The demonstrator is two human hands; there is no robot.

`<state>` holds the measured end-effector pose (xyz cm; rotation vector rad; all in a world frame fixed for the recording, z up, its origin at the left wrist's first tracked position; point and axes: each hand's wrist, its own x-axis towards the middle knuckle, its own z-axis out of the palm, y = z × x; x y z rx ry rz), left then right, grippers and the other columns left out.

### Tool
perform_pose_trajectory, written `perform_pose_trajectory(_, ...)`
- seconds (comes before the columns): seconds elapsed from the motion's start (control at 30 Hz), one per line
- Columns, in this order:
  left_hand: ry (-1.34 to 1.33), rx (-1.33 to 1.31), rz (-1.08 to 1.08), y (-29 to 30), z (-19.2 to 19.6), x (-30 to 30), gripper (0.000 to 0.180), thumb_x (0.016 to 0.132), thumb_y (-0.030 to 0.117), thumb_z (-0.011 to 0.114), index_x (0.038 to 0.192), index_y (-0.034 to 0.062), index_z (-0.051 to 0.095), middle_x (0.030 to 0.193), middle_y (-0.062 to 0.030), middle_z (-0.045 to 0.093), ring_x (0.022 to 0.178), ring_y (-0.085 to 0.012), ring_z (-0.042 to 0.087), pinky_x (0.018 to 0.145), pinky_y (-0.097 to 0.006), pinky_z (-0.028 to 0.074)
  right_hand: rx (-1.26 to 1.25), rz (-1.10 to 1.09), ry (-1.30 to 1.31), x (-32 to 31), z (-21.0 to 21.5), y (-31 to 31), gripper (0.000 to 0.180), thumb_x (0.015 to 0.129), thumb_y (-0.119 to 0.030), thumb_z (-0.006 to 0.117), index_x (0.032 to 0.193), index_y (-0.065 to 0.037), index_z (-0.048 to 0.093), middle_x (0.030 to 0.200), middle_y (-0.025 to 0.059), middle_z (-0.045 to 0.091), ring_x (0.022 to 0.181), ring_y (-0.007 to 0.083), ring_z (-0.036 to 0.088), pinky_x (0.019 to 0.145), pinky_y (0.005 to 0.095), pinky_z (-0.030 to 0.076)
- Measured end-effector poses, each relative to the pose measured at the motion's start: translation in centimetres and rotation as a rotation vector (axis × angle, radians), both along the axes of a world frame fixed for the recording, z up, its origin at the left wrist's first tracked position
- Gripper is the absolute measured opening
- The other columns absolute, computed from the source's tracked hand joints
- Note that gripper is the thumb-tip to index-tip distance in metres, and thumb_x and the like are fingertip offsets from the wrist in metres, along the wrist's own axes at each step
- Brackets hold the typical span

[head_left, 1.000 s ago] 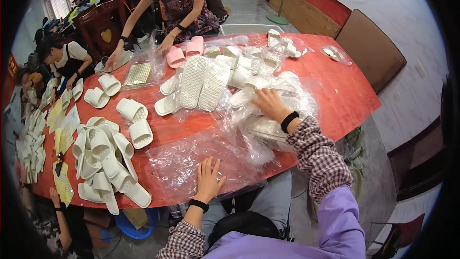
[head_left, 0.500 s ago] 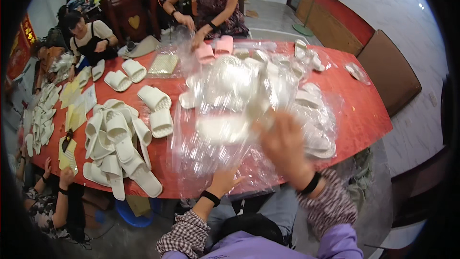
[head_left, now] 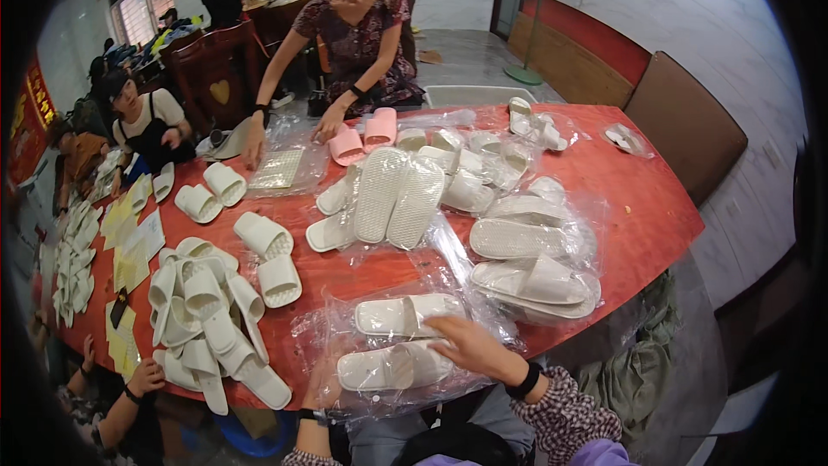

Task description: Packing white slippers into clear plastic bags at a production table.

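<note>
Resting at the near edge of the red tabletop [head_left: 638, 207], a pair of white slippers [head_left: 398, 341] lies inside a clear plastic bag [head_left: 345, 380]. The right hand [head_left: 470, 347] lies open on the nearer slipper. The left hand [head_left: 321, 384] sits behind the bag; its grip cannot be told.

Table [head_left: 642, 224] red-orange; slippers in clear bags [head_left: 401, 341] white, as is the loose slipper pile [head_left: 207, 319]; upturned soles [head_left: 397, 198] white with a fine dotted grid; one pair of slippers [head_left: 364, 136] pink; right hand [head_left: 470, 345] wears a black wristband above a small dark-and-white check cuff, sleeve lilac; paper slips [head_left: 129, 246] pale yellow, possibly cream; person opposite in dark floral dress [head_left: 358, 34].
</note>
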<state>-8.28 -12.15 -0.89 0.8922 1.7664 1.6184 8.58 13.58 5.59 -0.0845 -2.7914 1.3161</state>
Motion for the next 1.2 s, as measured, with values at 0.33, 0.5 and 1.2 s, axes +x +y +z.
perform_pose_trajectory(0.33, -0.042, -0.261, 0.492, -5.8, 2.6, -2.0, 0.025, 0.094, 0.009, 0.049, 0.117, -0.0004, 0.054, 0.102, -0.0091, 0.063, 0.087, -0.0197, 0.062, 0.078, -0.031, 0.050, 0.342, -0.172, 0.093, -2.8, -8.7, 0.5, 0.067, 0.092, -0.048, 0.053, 0.148, -0.018, 0.032, 0.152, 0.0168, 0.027, 0.142, 0.0385, 0.021, 0.114, 0.0527, 0.016)
perform_pose_trajectory(0.5, 0.122, -0.618, 0.163, -6.0, -0.6, -0.3, 0.026, 0.092, 0.010, 0.053, 0.115, -0.0018, 0.054, 0.096, -0.0133, 0.065, 0.086, -0.0196, 0.064, 0.075, -0.031, 0.050, 0.301, -0.147, 0.056, -3.5, -8.7, 0.1, 0.069, 0.089, -0.044, 0.059, 0.147, -0.018, 0.033, 0.152, 0.0161, 0.027, 0.141, 0.0382, 0.022, 0.114, 0.0538, 0.017)
perform_pose_trajectory(1.2, -0.923, -0.069, -0.083, -3.6, -3.4, -4.1, 0.058, 0.091, 0.001, 0.056, 0.143, -0.0013, 0.031, 0.137, -0.0159, 0.045, 0.120, -0.0233, 0.053, 0.103, -0.037, 0.044, 0.261, -0.266, 0.063, 1.1, -9.9, -2.0, 0.066, 0.089, -0.029, 0.056, 0.146, -0.006, 0.033, 0.153, 0.0282, 0.015, 0.139, 0.0468, 0.019, 0.112, 0.0544, 0.016)
